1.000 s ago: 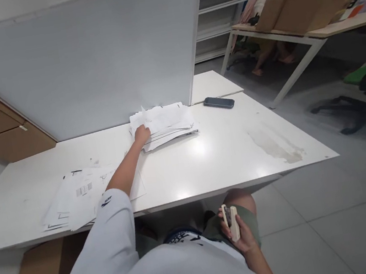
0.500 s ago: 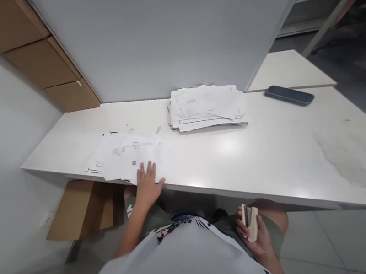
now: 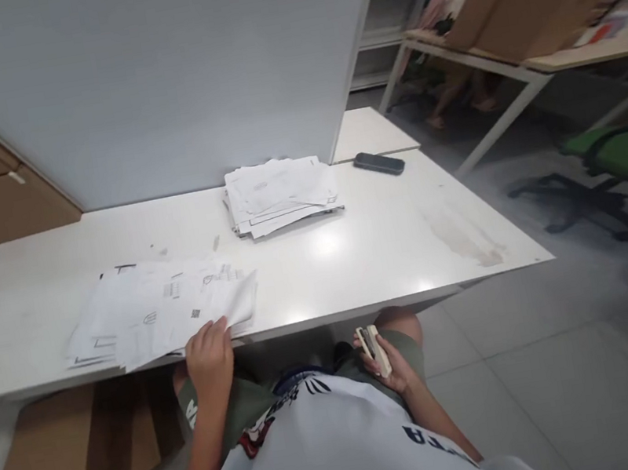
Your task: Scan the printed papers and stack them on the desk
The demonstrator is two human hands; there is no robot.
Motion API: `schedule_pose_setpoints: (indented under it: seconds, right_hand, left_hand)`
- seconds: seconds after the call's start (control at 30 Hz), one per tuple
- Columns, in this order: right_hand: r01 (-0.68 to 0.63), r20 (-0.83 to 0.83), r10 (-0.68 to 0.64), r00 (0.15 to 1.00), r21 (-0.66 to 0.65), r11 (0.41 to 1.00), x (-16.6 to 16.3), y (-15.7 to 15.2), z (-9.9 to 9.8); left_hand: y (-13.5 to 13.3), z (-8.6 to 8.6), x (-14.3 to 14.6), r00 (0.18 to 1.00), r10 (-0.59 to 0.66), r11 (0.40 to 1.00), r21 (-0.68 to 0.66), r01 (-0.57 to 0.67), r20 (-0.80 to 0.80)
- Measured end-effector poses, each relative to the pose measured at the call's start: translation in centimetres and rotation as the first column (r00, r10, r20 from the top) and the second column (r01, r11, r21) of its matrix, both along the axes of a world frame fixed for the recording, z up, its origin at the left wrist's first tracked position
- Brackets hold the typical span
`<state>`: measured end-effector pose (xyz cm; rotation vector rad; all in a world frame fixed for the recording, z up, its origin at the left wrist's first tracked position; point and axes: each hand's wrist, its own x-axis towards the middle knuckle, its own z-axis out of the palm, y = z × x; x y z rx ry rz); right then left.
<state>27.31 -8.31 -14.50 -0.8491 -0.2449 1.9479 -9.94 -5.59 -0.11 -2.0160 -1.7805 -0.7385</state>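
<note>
- Moved since the earlier frame: left hand (image 3: 211, 356), now bent at edge of loose sheets (image 3: 135, 311), corner raised, grip unclear.
- Right hand (image 3: 398, 372): fingers closed round stapler (image 3: 375, 352), nearer than paper stack (image 3: 282, 184).
- Already piled: paper stack; left of it, loose sheets still fanned.
- Room before paper stack, to tabletop (image 3: 310, 283) edge.

Printed white sheets (image 3: 139, 302) spread in an uneven, overlapping pile along a table's (image 3: 389, 255) near edge, right side curling upward, cream stapler (image 3: 382, 359) held tilted, dark metal showing between its two arms, beyond that edge
</note>
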Motion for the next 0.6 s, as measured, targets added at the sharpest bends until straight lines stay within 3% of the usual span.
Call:
schedule_pose_setpoints:
  seconds: [0.13,0.27,0.47,0.6]
  right_hand:
    - [0.016,-0.009,-0.015,1.000,0.035,0.999,-0.4,0.3,-0.1]
    - [-0.004,0.012,0.004,1.000,0.027,1.000,-0.5,0.7,0.1]
    - [-0.045,0.020,0.045,0.999,0.001,0.999,-1.0,1.4,0.2]
    - [-0.062,0.061,0.060,0.996,0.024,0.998,-1.2,1.5,0.2]
  left_hand:
    - [0.6,1.8,-2.5,0.980,0.180,0.971,0.144,-0.190,0.080]
    - [0.1,3.2,-4.0,0.978,0.206,0.979,-0.011,-0.206,0.028]
    - [1.4,-0.3,-4.9,0.997,0.073,0.973,-0.221,-0.064,0.034]
    - [1.7,-1.4,-1.9,0.998,-0.026,0.956,-0.292,0.041,0.055]
